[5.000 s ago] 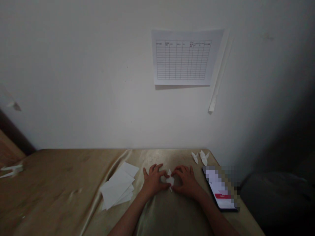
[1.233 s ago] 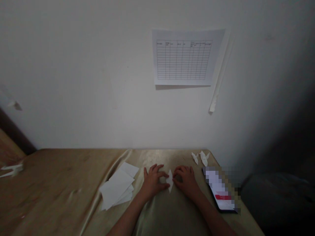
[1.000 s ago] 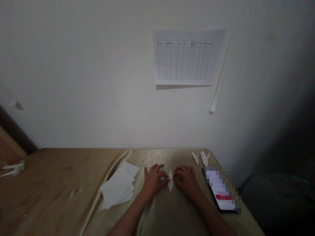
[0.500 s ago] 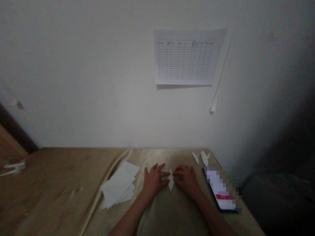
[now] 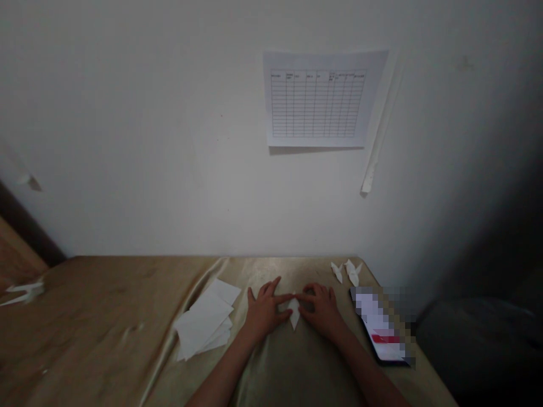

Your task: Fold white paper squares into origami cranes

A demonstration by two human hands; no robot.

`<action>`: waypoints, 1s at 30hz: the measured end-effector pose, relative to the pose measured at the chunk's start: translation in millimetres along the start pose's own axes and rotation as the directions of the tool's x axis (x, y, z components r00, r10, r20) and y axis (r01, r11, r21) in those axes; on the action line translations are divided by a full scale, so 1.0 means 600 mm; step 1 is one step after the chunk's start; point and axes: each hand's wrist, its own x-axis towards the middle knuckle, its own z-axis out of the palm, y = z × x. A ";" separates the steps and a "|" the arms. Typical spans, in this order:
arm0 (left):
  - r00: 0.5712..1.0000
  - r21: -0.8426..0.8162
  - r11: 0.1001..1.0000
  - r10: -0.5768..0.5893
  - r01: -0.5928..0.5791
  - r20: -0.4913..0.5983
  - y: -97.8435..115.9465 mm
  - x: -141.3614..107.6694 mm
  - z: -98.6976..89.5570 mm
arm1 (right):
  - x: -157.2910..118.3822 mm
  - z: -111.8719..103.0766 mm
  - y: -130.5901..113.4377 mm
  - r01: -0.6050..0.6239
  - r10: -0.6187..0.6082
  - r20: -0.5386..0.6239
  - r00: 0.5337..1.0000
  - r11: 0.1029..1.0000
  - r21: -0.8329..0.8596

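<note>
Left hand (image 5: 263, 310) | right hand (image 5: 324, 311) | both part-spread, tips meeting over folded paper (image 5: 294, 320) between them, apparently steadying it | pinch unclear

By the table's (image 5: 106, 316) right edge — a lit phone (image 5: 374, 322). On the wall (image 5: 148, 141), above the back edge — a gridded sheet (image 5: 320, 102), a pale strip (image 5: 383, 124).
</note>
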 end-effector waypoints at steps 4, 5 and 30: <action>1.000 0.025 1.000 -0.012 0.012 -0.010 -0.003 0.003 0.009 | 0.001 0.005 0.004 -0.005 0.005 -0.004 1.000 1.000 -0.001; 1.000 0.031 0.999 -0.014 0.014 -0.014 -0.004 0.002 0.011 | 0.001 0.005 0.005 -0.006 0.006 -0.006 1.000 1.000 -0.007; 1.000 -0.114 0.993 0.014 -0.016 -0.024 -0.004 -0.004 -0.011 | -0.005 -0.013 0.004 0.272 -0.281 0.101 0.954 0.957 0.098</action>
